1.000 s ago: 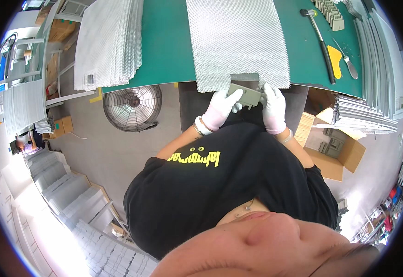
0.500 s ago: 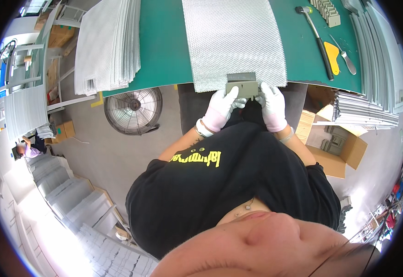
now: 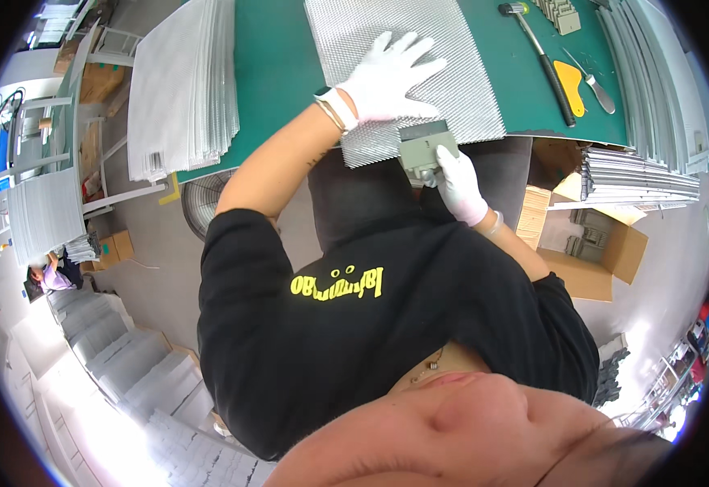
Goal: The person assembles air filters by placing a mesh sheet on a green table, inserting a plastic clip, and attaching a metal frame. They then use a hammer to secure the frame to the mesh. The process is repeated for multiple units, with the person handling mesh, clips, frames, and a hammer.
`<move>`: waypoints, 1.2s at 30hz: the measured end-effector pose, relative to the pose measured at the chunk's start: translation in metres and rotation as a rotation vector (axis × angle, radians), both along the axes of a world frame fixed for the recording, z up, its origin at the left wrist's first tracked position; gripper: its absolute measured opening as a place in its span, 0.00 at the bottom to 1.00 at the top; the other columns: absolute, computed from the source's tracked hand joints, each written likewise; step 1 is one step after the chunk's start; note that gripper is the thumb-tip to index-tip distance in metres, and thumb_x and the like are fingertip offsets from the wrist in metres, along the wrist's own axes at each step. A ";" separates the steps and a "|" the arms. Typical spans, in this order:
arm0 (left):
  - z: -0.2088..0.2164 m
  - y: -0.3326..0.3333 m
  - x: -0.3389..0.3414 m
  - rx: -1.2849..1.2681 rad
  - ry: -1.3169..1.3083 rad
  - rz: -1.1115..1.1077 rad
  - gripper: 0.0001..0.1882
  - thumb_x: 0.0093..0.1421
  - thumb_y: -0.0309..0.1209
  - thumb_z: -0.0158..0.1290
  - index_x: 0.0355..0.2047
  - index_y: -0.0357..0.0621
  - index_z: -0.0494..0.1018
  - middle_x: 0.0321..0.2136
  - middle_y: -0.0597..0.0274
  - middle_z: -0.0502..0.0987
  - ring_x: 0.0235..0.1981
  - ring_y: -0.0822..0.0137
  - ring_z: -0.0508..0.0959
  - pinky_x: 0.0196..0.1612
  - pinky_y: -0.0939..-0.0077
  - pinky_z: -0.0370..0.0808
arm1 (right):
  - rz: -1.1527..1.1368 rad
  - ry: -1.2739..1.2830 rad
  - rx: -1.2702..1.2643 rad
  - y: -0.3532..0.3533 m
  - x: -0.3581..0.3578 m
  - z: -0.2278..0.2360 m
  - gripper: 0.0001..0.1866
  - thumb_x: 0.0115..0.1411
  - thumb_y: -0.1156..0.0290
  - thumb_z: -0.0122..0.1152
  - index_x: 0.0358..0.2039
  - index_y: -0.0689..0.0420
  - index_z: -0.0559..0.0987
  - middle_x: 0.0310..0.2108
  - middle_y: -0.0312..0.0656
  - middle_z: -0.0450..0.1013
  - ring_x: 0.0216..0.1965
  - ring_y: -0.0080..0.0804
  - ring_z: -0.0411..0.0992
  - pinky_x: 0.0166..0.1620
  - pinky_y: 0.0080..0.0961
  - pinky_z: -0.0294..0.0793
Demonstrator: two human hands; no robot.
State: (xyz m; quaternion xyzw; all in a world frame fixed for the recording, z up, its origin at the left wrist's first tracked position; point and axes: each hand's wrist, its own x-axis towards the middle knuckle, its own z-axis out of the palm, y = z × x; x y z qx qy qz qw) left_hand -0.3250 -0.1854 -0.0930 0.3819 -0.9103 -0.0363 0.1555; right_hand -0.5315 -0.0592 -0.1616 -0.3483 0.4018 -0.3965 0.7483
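A silvery metal mesh sheet (image 3: pixel 452 89) lies on the green table and juts past its near edge. My gloved left hand (image 3: pixel 388 79) presses flat on the mesh with its fingers spread. At the near edge of the sheet sits a grey-green plastic clip-like piece (image 3: pixel 424 148), beside a rectangular notch (image 3: pixel 423 128). My gloved right hand (image 3: pixel 457 180) grips this piece from below right, thumb on its face. The fingers under it are partly hidden.
Stacked mesh sheets (image 3: pixel 180 89) lie at the table's left, more panels (image 3: pixel 655 89) at its right. A mallet (image 3: pixel 541 61), yellow scraper (image 3: pixel 569 88), screwdriver (image 3: pixel 598 92) and several grey-green pieces (image 3: pixel 560 15) lie nearby. Below right stands an open cardboard box (image 3: pixel 586 276); a floor fan (image 3: pixel 199 203) is partly covered.
My left hand has left the plastic piece and moved up and forward onto the mesh, fingers spreading. My right hand keeps hold of the piece. The mesh now lies slightly tilted.
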 end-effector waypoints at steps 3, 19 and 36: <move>-0.009 0.019 -0.038 0.043 -0.063 0.043 0.39 0.61 0.58 0.53 0.68 0.50 0.64 0.68 0.46 0.60 0.70 0.42 0.57 0.70 0.34 0.45 | -0.349 0.146 -0.069 0.026 -0.016 -0.009 0.22 0.73 0.56 0.49 0.53 0.64 0.74 0.42 0.41 0.77 0.36 0.22 0.75 0.39 0.21 0.76; -0.003 0.075 -0.074 0.136 -0.061 0.210 0.39 0.63 0.55 0.51 0.68 0.48 0.62 0.68 0.39 0.58 0.71 0.38 0.54 0.71 0.34 0.42 | -0.538 -0.119 0.052 0.022 -0.023 0.002 0.09 0.72 0.67 0.54 0.45 0.59 0.76 0.40 0.36 0.75 0.40 0.22 0.75 0.45 0.23 0.76; 0.018 -0.008 -0.037 -0.073 -0.100 -0.109 0.35 0.58 0.47 0.58 0.63 0.45 0.69 0.64 0.46 0.66 0.67 0.41 0.61 0.69 0.35 0.47 | 0.296 0.423 -0.085 -0.023 -0.061 0.024 0.24 0.62 0.58 0.66 0.52 0.63 0.78 0.37 0.42 0.79 0.38 0.26 0.77 0.43 0.25 0.78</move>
